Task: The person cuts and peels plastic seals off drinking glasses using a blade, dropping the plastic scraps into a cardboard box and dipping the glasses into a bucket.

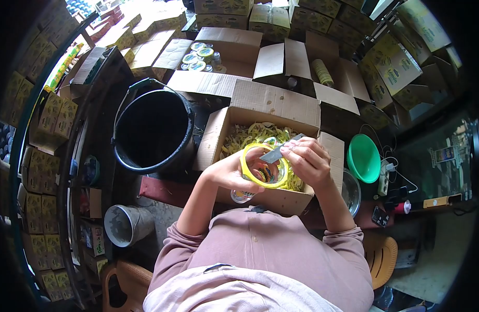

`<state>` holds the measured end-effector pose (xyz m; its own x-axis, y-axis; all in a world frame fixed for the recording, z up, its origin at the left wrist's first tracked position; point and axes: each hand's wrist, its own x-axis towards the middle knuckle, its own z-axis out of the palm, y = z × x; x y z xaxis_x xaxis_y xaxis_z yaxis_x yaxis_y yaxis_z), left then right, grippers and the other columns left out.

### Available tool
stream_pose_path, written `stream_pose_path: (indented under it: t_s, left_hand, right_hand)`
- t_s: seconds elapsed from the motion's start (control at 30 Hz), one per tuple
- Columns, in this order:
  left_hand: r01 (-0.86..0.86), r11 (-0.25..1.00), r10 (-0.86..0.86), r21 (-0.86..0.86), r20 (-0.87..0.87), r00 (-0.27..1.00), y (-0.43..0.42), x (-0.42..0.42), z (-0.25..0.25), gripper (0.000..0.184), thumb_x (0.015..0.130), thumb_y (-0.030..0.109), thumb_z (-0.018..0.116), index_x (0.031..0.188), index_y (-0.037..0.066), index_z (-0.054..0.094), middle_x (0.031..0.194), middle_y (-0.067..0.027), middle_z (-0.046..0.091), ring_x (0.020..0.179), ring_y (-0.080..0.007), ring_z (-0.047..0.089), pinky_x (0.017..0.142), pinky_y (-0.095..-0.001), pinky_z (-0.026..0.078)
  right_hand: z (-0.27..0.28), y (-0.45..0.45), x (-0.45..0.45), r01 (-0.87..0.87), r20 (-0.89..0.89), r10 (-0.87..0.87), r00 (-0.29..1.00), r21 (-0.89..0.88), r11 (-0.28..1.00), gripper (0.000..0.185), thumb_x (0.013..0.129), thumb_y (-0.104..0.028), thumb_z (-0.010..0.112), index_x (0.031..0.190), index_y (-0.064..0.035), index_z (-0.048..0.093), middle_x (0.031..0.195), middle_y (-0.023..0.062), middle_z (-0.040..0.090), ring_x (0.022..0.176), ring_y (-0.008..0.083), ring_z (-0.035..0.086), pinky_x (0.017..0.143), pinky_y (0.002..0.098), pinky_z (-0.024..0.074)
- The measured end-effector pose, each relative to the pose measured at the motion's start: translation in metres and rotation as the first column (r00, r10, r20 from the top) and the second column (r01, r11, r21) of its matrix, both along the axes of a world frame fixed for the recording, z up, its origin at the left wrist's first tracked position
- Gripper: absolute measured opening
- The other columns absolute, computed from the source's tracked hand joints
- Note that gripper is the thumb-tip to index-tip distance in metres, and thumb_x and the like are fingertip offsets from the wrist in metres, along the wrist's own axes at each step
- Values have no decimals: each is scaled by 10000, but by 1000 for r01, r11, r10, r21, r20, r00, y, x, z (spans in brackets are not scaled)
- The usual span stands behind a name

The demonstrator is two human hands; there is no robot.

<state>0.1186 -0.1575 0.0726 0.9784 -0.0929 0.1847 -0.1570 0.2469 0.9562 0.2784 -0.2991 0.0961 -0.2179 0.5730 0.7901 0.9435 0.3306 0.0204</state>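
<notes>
- In the head view, the fingers of the left hand (228,172) are closed around the side of a clear, round plastic container with a bright yellow rim (266,183).
- The fingers of the right hand (308,160) are pinched on a flat, grey blade-like strip (273,155), which slants down over the container's open mouth; whether it touches the rim cannot be told.
- The container is above the near side of an open brown cardboard box (282,200), its mouth turned up towards the camera. Reddish and green print shows through it.
- Thin yellow-green strips (235,139) fill much of the box, around and behind the container.
- Left of the box is a large black bucket with a raised handle (190,139); nearer the person, a smaller grey bucket (141,224) is on the floor.
- Right of the box are a green plastic bowl (363,159) and, nearer the person, a clear round bowl (351,192), partly hidden by the right arm.
- Beyond, an open cardboard carton (204,79) has lidded round tubs (198,57) inside.
</notes>
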Motion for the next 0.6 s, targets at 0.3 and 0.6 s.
stream_pose_path:
  t_s: [0.3, 0.6]
  left_hand:
    - [57, 997, -59, -48, -41, 997, -3, 5, 2, 534, 638, 108, 676, 1106, -4, 445, 941, -79, 550, 855, -117, 530, 748, -263, 451]
    - [29, 998, -30, -48, -12, 999, -3, 7, 10, 602, 605, 109, 716, 1129, 4, 439, 989, -71, 533, 879, -118, 529, 757, -239, 449]
  right_hand:
    - [-3, 1, -7, -3, 21, 3, 1000, 5, 1000, 178, 653, -49, 645, 830, -25, 642, 790, 48, 612, 745, 157, 606, 684, 304, 500]
    - [-4, 2, 2, 135, -253, -92, 963, 155, 979, 249, 629, 86, 646, 835, -54, 628, 735, 51, 602, 664, 180, 588, 599, 286, 497]
